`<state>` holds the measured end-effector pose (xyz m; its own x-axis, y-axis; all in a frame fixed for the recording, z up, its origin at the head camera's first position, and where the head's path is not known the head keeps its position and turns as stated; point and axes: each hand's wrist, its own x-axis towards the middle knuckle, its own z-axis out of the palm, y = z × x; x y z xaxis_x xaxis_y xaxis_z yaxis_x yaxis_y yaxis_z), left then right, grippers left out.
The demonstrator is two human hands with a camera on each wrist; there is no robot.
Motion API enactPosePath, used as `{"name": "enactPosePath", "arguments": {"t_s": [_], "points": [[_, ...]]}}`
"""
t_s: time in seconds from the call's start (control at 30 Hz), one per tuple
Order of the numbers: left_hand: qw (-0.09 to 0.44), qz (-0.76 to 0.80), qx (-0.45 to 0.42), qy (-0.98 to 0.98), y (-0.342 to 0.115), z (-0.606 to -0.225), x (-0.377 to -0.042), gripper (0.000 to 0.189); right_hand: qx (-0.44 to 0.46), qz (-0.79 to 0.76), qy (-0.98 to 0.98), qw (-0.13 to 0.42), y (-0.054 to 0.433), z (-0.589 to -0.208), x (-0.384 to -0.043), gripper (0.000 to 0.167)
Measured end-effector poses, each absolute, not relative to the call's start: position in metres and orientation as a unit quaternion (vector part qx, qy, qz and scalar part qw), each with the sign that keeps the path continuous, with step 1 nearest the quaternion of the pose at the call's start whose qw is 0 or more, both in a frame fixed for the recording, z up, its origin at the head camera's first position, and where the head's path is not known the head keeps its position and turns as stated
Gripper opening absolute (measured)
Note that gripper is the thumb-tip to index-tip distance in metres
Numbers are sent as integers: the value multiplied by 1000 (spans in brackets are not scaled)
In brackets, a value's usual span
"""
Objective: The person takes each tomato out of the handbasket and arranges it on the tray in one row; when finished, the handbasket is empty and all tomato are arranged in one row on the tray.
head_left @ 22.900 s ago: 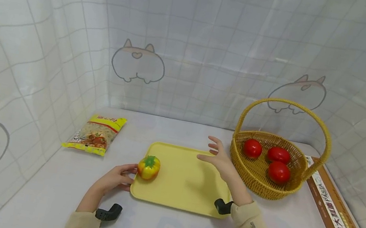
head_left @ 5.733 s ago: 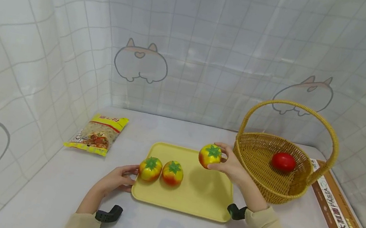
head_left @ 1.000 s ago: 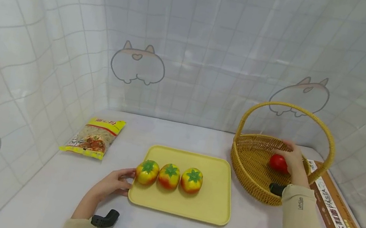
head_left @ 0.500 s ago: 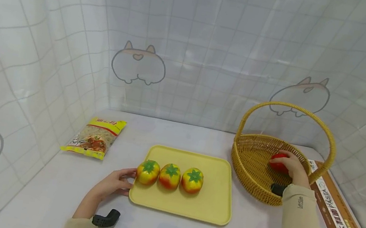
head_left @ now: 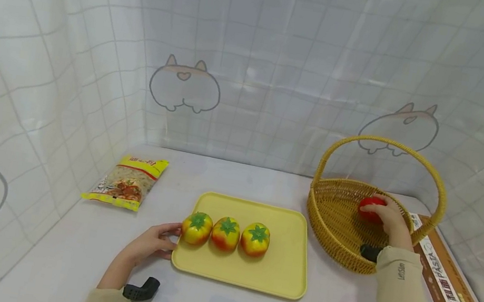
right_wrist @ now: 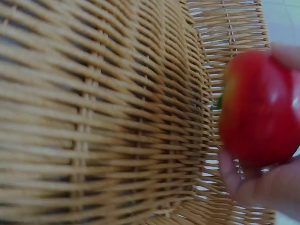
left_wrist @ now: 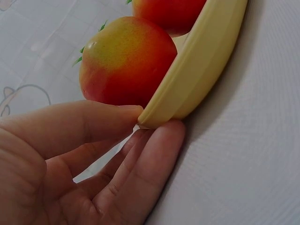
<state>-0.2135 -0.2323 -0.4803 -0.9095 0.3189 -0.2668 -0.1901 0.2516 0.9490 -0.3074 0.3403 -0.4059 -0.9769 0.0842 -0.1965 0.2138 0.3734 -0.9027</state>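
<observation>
My right hand (head_left: 392, 221) reaches into the wicker basket (head_left: 331, 243) and grips a red tomato (right_wrist: 260, 110) between thumb and fingers. In the right wrist view, a bit of green stalk shows on its left side, with the basket's woven wall behind. My left hand (head_left: 149, 243) is at the left edge of the yellow tray (head_left: 280, 269); the left wrist view shows thumb and fingers pinching its rim. A row of tomatoes stands on the tray, green leaves up: a left one (head_left: 196, 229), a middle one (head_left: 225, 234) and a right one (head_left: 255, 240).
A yellow food packet (head_left: 126, 182) lies at the back left. Along the table's right side is a brown pasta box (head_left: 450, 285), beside the basket. The basket's tall handle (head_left: 432, 175) arches over the opening. A patterned curtain (head_left: 256, 68) encloses the table.
Since the oldest frame, two tomatoes have joined the first on the tray, leaving one in the basket. Over the last second my right hand has closed round it. My left hand stays at the tray.
</observation>
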Motion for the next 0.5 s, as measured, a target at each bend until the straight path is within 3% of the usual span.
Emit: {"name": "enactPosePath", "arguments": {"t_s": [0.3,0.5], "points": [[210,614,48,760,-231,-480,-213,68,85,-598,795,50,324,-377,-308,81],[208,609,40,764,-232,-479,-213,69,87,-669,738,30,313,-363,-308,64]]}}
